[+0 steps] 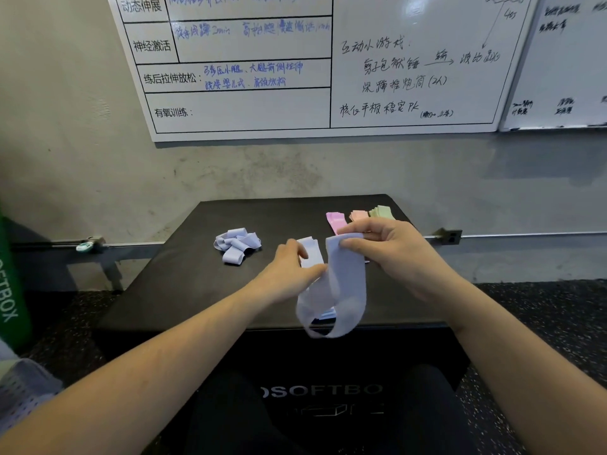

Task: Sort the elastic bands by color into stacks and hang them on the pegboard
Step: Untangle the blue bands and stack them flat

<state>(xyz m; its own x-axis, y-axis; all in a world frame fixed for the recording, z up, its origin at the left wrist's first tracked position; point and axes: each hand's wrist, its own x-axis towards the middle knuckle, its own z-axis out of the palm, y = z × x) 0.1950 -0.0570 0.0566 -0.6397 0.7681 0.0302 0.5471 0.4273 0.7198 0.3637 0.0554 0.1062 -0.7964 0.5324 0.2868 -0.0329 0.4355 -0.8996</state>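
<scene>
A pale lilac band (341, 290) hangs in a loop between the two hands, over the near part of a black box (184, 284) that serves as the work surface. Its upper end is up at the right hand (391, 254), and the loop sags down past the box's front edge. The right hand pinches that upper end between thumb and curled fingers, with the thumb lying across the face of the band. The left hand (289, 270) sits just to the left, its fingers curled over the other side of the same band, gripping it where it folds. Directly behind the left hand's fingers lies a flat stack of lilac bands (310, 251) on the box top, touching or nearly touching the fingertips; which of the two cannot be told. Further left, well apart from both hands, a loose tangled heap of lilac bands (237, 245) rests on the box. Behind the right hand, near the far right corner of the box, three neat stacks lie side by side: a bright pink stack (335, 221), a paler pink stack (358, 215), and a light green stack (382, 211). A whiteboard (410, 103) with handwriting hangs on the wall behind.
</scene>
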